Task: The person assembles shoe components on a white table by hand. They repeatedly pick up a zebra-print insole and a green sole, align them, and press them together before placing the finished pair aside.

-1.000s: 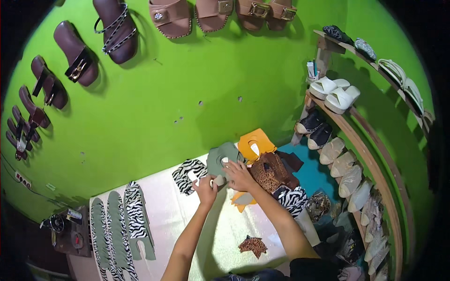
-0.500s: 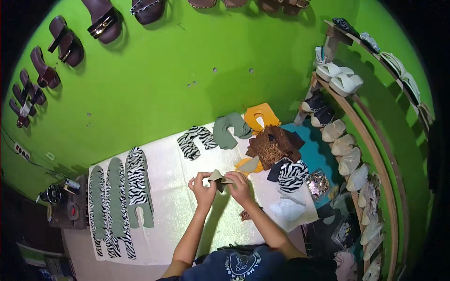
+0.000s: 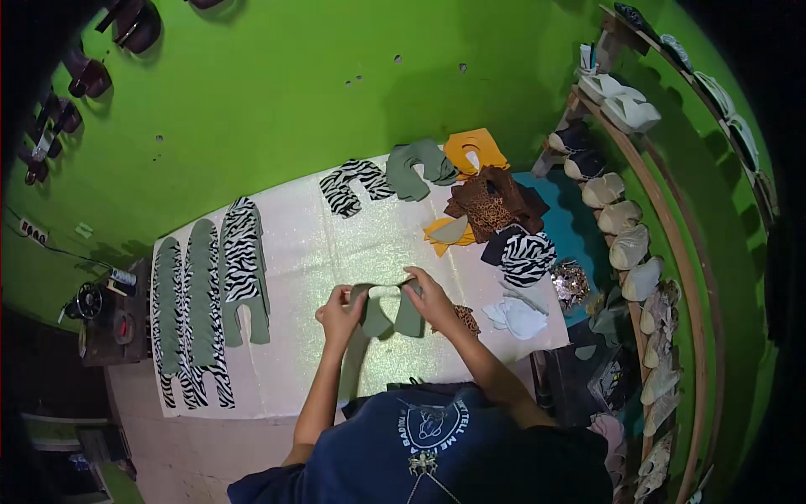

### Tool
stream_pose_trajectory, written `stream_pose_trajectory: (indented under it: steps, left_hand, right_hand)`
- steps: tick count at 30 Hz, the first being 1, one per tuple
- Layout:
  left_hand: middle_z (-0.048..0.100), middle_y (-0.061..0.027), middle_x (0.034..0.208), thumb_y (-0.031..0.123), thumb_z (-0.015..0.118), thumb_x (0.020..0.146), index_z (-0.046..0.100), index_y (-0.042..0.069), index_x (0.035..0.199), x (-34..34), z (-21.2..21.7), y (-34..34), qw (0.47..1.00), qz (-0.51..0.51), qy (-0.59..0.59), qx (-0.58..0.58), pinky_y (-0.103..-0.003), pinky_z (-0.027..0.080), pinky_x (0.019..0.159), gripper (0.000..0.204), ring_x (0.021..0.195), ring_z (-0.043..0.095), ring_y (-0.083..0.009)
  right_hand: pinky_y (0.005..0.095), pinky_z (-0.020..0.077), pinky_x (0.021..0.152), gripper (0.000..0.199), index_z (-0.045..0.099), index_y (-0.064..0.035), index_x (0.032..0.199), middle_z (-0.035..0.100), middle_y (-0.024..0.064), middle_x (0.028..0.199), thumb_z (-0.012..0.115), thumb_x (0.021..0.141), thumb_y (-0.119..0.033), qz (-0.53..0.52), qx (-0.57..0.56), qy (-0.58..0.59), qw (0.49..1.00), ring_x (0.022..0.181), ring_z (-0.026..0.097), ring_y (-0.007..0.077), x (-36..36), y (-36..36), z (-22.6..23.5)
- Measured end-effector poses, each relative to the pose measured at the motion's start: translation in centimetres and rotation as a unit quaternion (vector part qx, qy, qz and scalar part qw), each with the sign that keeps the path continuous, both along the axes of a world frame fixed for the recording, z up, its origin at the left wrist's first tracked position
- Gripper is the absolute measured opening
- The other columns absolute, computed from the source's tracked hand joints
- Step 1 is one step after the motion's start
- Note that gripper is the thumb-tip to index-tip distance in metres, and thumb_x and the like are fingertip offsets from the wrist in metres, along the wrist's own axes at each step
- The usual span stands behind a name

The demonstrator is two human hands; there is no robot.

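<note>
A green U-shaped fabric piece [image 3: 376,322] hangs open between my two hands, its curve at the top and its two ends pointing toward me. My left hand [image 3: 340,312] grips its left side. My right hand [image 3: 426,296] pinches its upper right side. Below it lies the whitish glittery sheet on the table [image 3: 302,336]. Close to my right forearm is a small leopard-print scrap [image 3: 466,319]. At the left of the sheet, overlapping green and zebra-print pieces lie in long columns [image 3: 201,294].
Along the far edge are zebra-print pieces [image 3: 357,185], a green stack [image 3: 417,168], an orange stack [image 3: 476,153] and a brown leopard-print pile [image 3: 494,202]. Zebra fabric [image 3: 527,254] and white pieces [image 3: 516,317] lie at right. A wooden shoe rack [image 3: 672,227] stands beyond.
The green piece, folded between my fingers before, is now spread open into its U shape. My hands are slightly farther apart, and the whole view has shifted.
</note>
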State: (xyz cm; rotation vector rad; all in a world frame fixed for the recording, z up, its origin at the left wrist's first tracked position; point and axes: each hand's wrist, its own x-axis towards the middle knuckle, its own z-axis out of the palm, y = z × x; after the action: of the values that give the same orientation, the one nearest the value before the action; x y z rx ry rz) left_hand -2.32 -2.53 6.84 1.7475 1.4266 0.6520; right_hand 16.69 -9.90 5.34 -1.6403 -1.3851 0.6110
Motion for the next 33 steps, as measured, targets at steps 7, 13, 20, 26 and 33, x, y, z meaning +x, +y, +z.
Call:
stream_pose_trajectory:
  steps: [7, 13, 20, 26, 33]
  left_hand:
    - [0.047, -0.0112, 0.119, 0.03, 0.062, 0.075, 0.048, 0.008, 0.116, 0.2, -2.8, -0.3, 0.976, -0.048, 0.135, 0.161, -0.047, 0.028, 0.085, 0.048, 0.109, 0.044, -0.0262]
    - [0.045, -0.0069, 0.125, 0.018, 0.053, 0.081, 0.049, 0.012, 0.118, 1.8, -4.0, -1.3, 0.938, -0.198, 0.157, 0.237, -0.051, 0.025, 0.092, 0.037, 0.116, 0.041, -0.0236]
    - [0.04, -0.0034, 0.132, 0.015, 0.051, 0.081, 0.044, 0.01, 0.124, 3.1, -5.6, -0.3, 0.909, -0.243, 0.228, 0.25, -0.054, 0.024, 0.094, 0.043, 0.12, 0.037, -0.0241]
    - [0.039, -0.0045, 0.133, 0.01, 0.05, 0.08, 0.042, 0.008, 0.126, 3.1, -6.0, 0.1, 0.9, -0.246, 0.258, 0.251, -0.053, 0.023, 0.097, 0.047, 0.12, 0.038, -0.0243]
    - [0.043, -0.0072, 0.129, 0.01, 0.049, 0.08, 0.047, 0.003, 0.12, 3.3, -6.9, 0.0, 0.893, -0.212, 0.242, 0.315, -0.048, 0.027, 0.097, 0.041, 0.116, 0.042, -0.023]
  right_hand:
    - [0.0447, 0.0289, 0.097, 0.061, 0.029, -0.0034, 0.129, 0.031, 0.0204, 0.131, 0.059, 0.077, -0.015, -0.034, -0.077, -0.236, 0.968, 0.12, 0.031, 0.0371, -1.4, -0.7, -2.4]
    - [0.0423, 0.0296, 0.096, 0.043, 0.046, -0.0053, 0.12, 0.041, 0.0144, 0.125, 0.055, 0.078, -0.012, 0.013, 0.013, -0.273, 0.962, 0.116, 0.038, 0.0298, -2.7, -1.5, -2.7]
    - [0.0436, 0.0274, 0.098, 0.043, 0.043, -0.0007, 0.121, 0.038, 0.0162, 0.13, 0.051, 0.08, -0.014, 0.019, -0.024, -0.328, 0.944, 0.122, 0.034, 0.0293, -2.5, -0.1, -4.7]
    - [0.0431, 0.0279, 0.099, 0.046, 0.04, 0.0, 0.123, 0.036, 0.0186, 0.131, 0.051, 0.081, -0.016, 0.024, -0.058, -0.307, 0.949, 0.123, 0.033, 0.0311, -2.3, 0.5, -5.2]
    - [0.0407, 0.0306, 0.099, 0.044, 0.041, 0.0052, 0.12, 0.037, 0.023, 0.129, 0.05, 0.08, -0.01, 0.02, 0.002, -0.307, 0.951, 0.12, 0.036, 0.035, -2.3, 0.6, -6.4]
